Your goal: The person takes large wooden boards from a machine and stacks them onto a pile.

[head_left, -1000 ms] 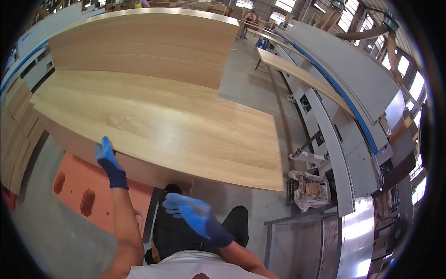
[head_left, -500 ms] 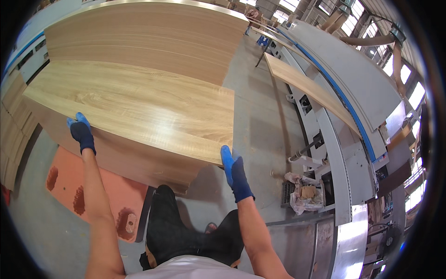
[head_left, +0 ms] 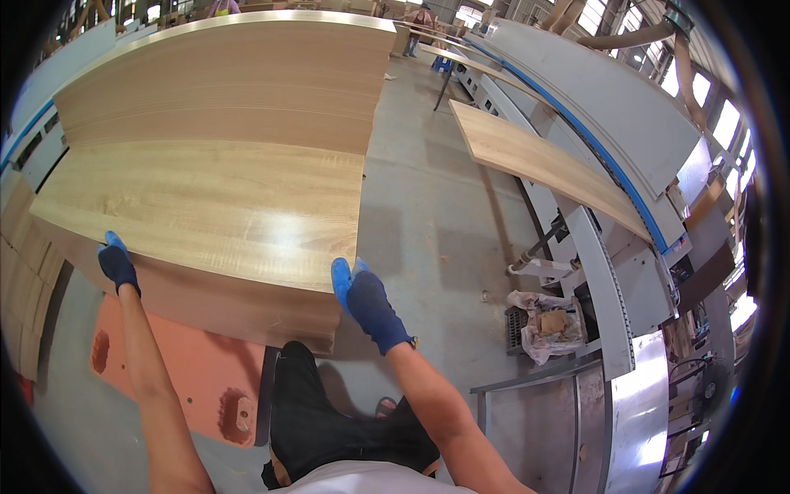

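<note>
- Nearest us, our legs in dark trousers [head_left: 329, 420] stand on the grey floor [head_left: 428, 206], beside an orange pallet [head_left: 189, 379] that lies under the near stack.
- Our left hand [head_left: 118, 265], in a blue glove, grips the near edge of the top board [head_left: 214, 206] at its left end, fingers curled over the rim.
- Our right hand [head_left: 368, 300], gloved alike, clasps the same near edge close to the board's right corner; thumb on top, fingers underneath as far as we can tell.
- We judge the step in hand to be taking hold of the top board on the low stack [head_left: 247, 309], both arms stretched out, the board lying flat and flush with those below.
- The next move, in our view, calls for an even pull or lift from both hands, so the long board does not twist or scrape the one beneath it.
- To our right, a wire basket [head_left: 547, 325] stands by the machine's foot; it holds crumpled pale wrapping and a brownish scrap, not clear enough to name.
- Further right, the long grey machine [head_left: 609, 123] with a blue stripe runs away from us, and a single board [head_left: 535, 160] rests on its feed side, well apart from our hands.
- Behind the low stack rises a taller stack [head_left: 239, 90] of the same wood-grain boards.
- Farthest off, people [head_left: 421, 16] stand at the hall's end, too small to describe.
</note>
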`<state>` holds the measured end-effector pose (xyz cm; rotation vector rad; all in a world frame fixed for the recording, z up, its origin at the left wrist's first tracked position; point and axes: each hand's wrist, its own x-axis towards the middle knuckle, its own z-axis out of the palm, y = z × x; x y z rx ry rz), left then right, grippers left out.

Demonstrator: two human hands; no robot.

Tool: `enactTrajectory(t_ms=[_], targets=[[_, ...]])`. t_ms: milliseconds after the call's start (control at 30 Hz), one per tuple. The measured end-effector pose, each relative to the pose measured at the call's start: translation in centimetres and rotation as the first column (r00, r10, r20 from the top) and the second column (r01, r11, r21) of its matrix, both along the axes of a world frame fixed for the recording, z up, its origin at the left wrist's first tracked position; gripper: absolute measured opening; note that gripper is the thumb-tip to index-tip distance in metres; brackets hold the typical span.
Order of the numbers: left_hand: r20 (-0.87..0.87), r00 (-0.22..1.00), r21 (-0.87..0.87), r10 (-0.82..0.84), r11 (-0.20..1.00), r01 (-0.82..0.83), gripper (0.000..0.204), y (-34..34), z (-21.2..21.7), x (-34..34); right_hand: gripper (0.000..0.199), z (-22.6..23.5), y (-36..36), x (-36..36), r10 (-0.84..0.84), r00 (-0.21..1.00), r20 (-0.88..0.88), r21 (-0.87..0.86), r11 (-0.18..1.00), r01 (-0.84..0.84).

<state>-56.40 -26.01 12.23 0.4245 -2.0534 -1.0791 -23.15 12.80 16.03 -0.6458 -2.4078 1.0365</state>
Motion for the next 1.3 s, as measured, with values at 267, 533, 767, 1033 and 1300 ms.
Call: enactTrajectory(t_ms=[267, 533, 767, 1033, 1300], targets=[[-0.057, 0.968, -0.469, 0.243, 0.849, -0.241, 0.044, -2.1, 0.0, -0.7, 0.053, -2.4, 0.2, -0.9, 0.001, 0.994, -0.107, -0.032, 0.999, -0.004], [-0.189, 0.475, -0.241, -0.859, 0.510, 0.826, 0.024, 22.6, 9.4, 21.7, 0.044, -4.1, 3.2, 4.9, 0.024, 0.944, -0.328, -0.924, 0.198, -0.326], [-0.127, -0.274, 0.482, -0.953, -0.300, 0.823, 0.030, 39.9, 10.9, 35.6, 0.036, -7.0, 2.8, 13.0, -0.270, 0.921, -0.280, -0.953, -0.036, -0.300], [-0.424, -0.414, 0.844, -0.806, -0.517, 0.141, 0.043, 45.9, 11.1, 43.9, 0.037, -6.4, 9.1, 24.6, -0.481, 0.653, -0.585, -0.778, 0.104, -0.620], [-0.445, -0.431, 0.817, -0.785, -0.553, 0.165, 0.042, 34.7, 11.7, 43.1, 0.053, 0.9, 10.4, 32.3, -0.584, 0.464, -0.666, -0.741, 0.444, -0.503]])
